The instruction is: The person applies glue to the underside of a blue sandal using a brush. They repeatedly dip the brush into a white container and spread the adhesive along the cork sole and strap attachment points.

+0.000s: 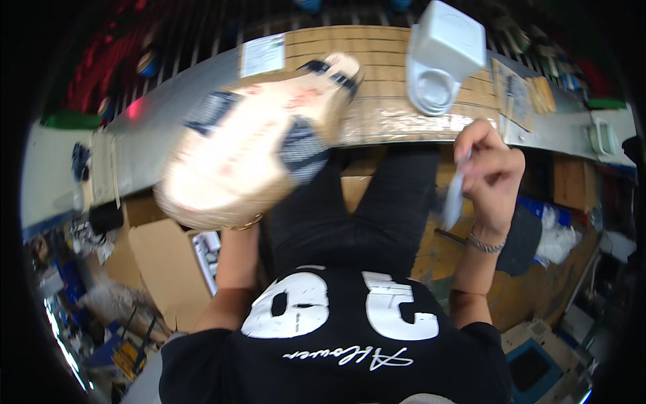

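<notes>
tan wrapped package (pixel 252 145) with dark patches, motion-blurred, at left across the near edge of the bench (pixel 148 145), narrow end over cardboard sheet (pixel 383 74). left hand hidden behind package, can't tell its fingers. right hand (pixel 491 165): fingers clamped on small pale strip (pixel 454 200), blurred. white plastic device (pixel 449 40) on the sheet, near right hand.

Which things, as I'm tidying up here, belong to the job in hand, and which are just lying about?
Job in hand, it seems:
taped package, left hand hidden behind it
pale strip, in the right hand
perhaps the white plastic object

Probably lying about:
open cardboard box
crumpled white plastic
</notes>
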Motion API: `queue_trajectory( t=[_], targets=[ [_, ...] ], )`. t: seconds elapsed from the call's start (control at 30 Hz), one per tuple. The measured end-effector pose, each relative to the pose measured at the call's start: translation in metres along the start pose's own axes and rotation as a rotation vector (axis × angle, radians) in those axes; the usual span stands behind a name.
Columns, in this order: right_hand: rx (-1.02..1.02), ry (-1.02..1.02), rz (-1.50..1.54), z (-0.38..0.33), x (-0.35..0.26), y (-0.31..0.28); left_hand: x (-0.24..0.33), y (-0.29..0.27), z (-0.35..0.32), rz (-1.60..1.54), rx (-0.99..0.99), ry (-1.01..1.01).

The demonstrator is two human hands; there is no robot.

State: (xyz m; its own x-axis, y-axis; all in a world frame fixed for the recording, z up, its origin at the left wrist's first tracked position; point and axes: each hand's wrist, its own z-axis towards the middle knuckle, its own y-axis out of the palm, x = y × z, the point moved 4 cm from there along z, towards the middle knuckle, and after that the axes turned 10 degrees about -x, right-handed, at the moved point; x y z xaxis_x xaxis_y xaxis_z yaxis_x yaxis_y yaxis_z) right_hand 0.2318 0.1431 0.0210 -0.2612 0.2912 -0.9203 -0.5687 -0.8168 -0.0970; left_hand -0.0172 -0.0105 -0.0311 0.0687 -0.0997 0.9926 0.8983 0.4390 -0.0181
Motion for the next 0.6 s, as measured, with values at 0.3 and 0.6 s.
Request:
queue_trajectory(
  t=[0.3,0.6],
  targets=[
    [0.25,0.224,-1.101,-0.004,0.049,-0.064,0.006,0.008,0.032,-1.057,-0.284,0.11],
    [0.365,0.377,-0.863,-0.011,0.065,-0.073,-0.031,0.039,0.032,-1.362,-0.39,-0.09]
  ],
)
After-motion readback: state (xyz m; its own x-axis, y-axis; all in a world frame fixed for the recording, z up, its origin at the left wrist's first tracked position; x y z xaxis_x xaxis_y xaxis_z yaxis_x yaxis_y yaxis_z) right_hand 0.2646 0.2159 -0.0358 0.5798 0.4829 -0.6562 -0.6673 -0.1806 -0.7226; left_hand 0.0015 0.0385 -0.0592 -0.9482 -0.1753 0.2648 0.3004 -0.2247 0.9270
